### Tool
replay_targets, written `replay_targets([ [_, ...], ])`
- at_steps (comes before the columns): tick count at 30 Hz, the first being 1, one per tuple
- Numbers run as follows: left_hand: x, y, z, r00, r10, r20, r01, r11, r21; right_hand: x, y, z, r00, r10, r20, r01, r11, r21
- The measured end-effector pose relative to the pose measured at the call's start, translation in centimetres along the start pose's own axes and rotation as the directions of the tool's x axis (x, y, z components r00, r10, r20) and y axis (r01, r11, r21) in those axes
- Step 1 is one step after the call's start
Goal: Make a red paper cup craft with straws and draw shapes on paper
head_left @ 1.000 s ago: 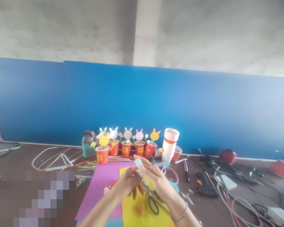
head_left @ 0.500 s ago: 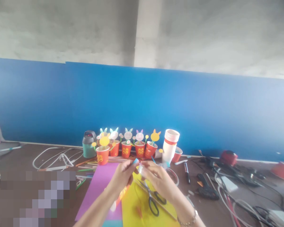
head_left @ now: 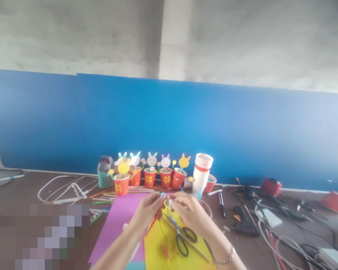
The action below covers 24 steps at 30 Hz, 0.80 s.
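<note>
My left hand (head_left: 151,205) and my right hand (head_left: 186,206) are close together above the coloured sheets, fingertips almost touching. Thumb and fingers of the left hand are pinched on something small with a light blue tip, too small to name. The right hand is pinched too, by a small whitish piece (head_left: 168,202) I cannot make out. An orange-red item (head_left: 153,222) lies partly hidden behind my left wrist. Below the hands, scissors (head_left: 181,236) with black handles rest on a yellow sheet (head_left: 157,249), next to a purple sheet (head_left: 116,221).
Several red paper cups (head_left: 149,179) with paper animal heads stand along the back, beside stacked cups (head_left: 201,176) and a green bottle-like container (head_left: 105,174). Coloured sticks lie behind the sheets. At right are a marker (head_left: 221,204), a black glue gun (head_left: 243,222) and tangled cables (head_left: 266,225).
My hands have shifted only slightly, the left fingers turning a little over the small piece. The orange-red item under the left wrist looks narrower and differently angled.
</note>
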<state>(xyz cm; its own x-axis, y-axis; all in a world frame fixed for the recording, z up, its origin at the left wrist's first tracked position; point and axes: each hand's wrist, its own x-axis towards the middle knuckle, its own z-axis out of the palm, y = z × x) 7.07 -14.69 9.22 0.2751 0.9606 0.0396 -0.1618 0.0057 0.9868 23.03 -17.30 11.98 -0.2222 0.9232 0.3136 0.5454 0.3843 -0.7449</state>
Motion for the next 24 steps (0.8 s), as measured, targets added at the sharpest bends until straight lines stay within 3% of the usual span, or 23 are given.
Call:
replay_targets([
  [4, 0.0, -0.1, -0.1, 0.999, 0.014, -0.032, -0.015, 1.0, -0.006, -0.1, 0.0, -0.1, 0.998, -0.058, 0.004, 0.058, 0.997, -0.059],
  [8, -0.3, 0.1, -0.1, 1.0, -0.015, 0.019, 0.016, 0.997, -0.071, -0.1, 0.4, -0.2, 0.999, -0.037, 0.012, 0.038, 0.994, -0.1],
  [16, -0.4, 0.3, -0.3, 0.988, -0.137, 0.075, 0.152, 0.952, -0.265, 0.1, 0.5, 0.4, 0.999, -0.037, 0.011, 0.037, 0.999, 0.024],
  [20, -0.4, 0.5, -0.1, 0.999, -0.033, 0.014, 0.035, 0.989, -0.142, 0.0, -0.1, 0.6, 0.996, -0.074, -0.045, 0.072, 0.996, -0.061],
  [24, -0.6, 0.7, 0.2, 0.987, 0.153, 0.055, -0.158, 0.982, 0.103, -0.1, -0.2, 0.7, 0.989, -0.139, -0.059, 0.128, 0.979, -0.157],
])
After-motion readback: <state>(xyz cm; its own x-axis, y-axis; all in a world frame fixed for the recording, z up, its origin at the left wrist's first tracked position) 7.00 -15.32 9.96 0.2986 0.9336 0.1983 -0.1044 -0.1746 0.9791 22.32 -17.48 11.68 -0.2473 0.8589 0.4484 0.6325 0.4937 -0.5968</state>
